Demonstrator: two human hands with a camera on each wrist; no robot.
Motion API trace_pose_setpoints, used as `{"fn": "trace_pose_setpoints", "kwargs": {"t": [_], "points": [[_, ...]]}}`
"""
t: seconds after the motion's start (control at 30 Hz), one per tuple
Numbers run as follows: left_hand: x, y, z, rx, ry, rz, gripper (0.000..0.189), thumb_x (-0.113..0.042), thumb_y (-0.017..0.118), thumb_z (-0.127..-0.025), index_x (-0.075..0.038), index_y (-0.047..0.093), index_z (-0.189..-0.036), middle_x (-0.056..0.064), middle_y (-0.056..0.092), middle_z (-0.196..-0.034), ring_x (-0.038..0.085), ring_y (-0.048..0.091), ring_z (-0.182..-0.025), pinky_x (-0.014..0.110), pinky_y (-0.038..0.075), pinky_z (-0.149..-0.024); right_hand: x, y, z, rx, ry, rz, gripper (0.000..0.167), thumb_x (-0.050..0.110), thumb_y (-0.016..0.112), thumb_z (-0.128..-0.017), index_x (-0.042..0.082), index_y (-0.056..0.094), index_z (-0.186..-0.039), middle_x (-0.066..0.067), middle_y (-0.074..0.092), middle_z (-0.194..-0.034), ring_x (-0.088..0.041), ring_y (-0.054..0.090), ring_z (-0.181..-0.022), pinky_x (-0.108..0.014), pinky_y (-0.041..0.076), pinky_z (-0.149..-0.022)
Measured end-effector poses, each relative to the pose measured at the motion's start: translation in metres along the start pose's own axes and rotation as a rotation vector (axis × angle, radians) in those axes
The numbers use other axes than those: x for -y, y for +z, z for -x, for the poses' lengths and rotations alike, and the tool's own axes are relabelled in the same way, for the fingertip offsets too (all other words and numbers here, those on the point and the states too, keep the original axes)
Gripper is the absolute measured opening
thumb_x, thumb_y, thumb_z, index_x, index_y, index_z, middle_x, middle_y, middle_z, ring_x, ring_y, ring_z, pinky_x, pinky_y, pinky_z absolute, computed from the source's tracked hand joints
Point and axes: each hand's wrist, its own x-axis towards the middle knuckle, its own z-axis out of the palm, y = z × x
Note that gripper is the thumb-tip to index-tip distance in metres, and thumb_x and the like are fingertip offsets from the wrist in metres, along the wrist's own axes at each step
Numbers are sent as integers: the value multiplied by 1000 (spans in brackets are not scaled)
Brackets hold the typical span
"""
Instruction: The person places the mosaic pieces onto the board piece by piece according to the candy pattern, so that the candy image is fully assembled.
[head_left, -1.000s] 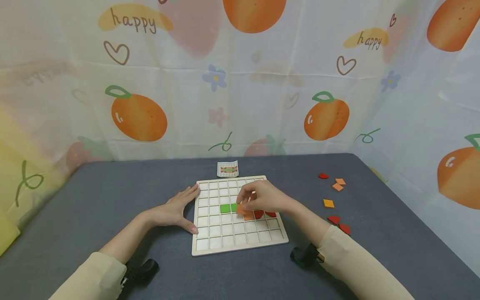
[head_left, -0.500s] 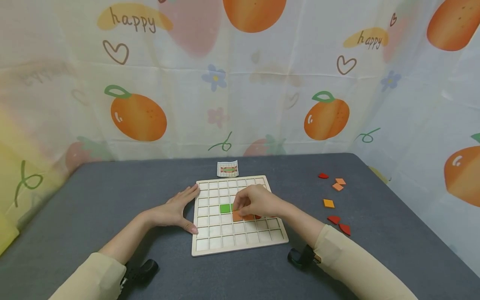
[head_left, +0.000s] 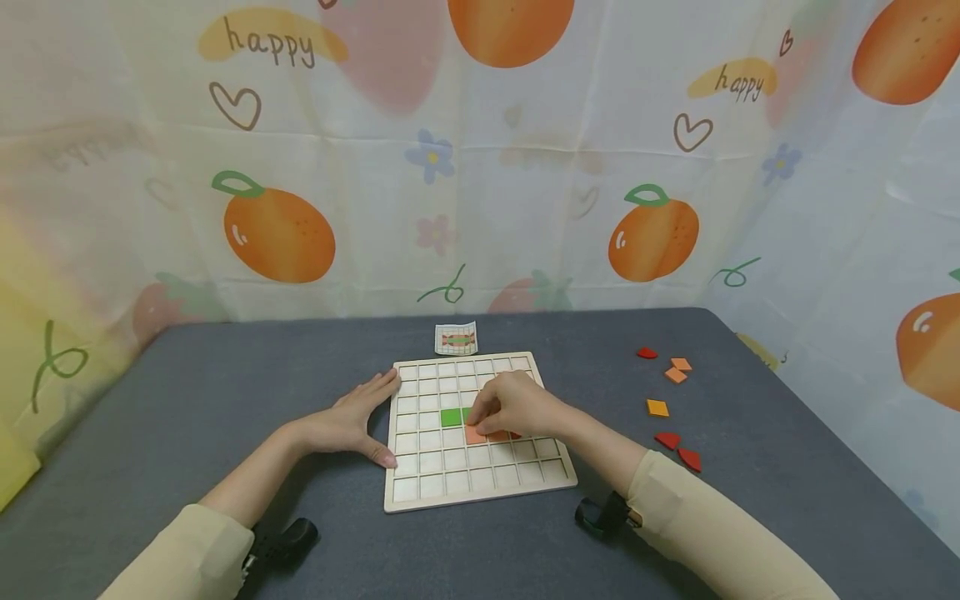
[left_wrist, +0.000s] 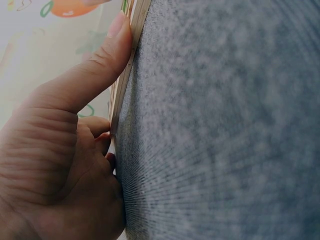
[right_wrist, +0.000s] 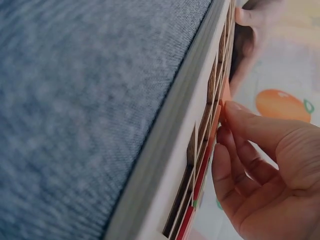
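A pale wooden grid board [head_left: 431, 487] lies on the dark table. My left hand [head_left: 341, 425] rests along its left edge, thumb near the front and fingers toward the back; the left wrist view shows the thumb [left_wrist: 95, 75] against the board's side. Over the middle of the grid, my right hand [head_left: 517, 404] pinches an orange square tile [head_left: 474, 435] at a cell. Up close, that tile [right_wrist: 226, 95] stands tilted at the thumb and fingertips. Just behind it sits a green tile [head_left: 450, 417]. Another orange tile and a red piece in the same row are mostly hidden under the right hand.
A small pattern card [head_left: 456, 339] lies behind the board. On the right of the table are a yellow-orange tile [head_left: 657, 407], two orange tiles [head_left: 676, 375], a red piece [head_left: 647, 352] at the back and two red pieces [head_left: 689, 459] nearer. A printed curtain [head_left: 375, 208] hangs behind.
My right hand has moved slightly left and toward me with the orange tile, from over the green row to the cell in front of it. The left hand has stayed put.
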Motion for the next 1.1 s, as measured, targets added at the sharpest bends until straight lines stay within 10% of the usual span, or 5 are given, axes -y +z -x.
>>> {"fn": "trace_pose_setpoints", "kwargs": {"t": [0.57,1.1], "points": [[4,0,0,0,4,3,127,-48,86,-69,1,10,-158,22,-1,-167,48,-4,-153,72,3,-117,-3,-3,-1,0,-41,16,13,7,75,-85,13,78,-95,0,77,-89,-3,67,-75,-20,53,-67],[0,0,0,-4,1,7,126,-46,87,-69,0,10,-158,22,0,-167,49,-2,-153,73,4,-116,-37,-58,20,-230,166,10,20,14,69,-92,11,75,-110,-5,75,-101,-18,67,-85,-29,53,-72]]}}
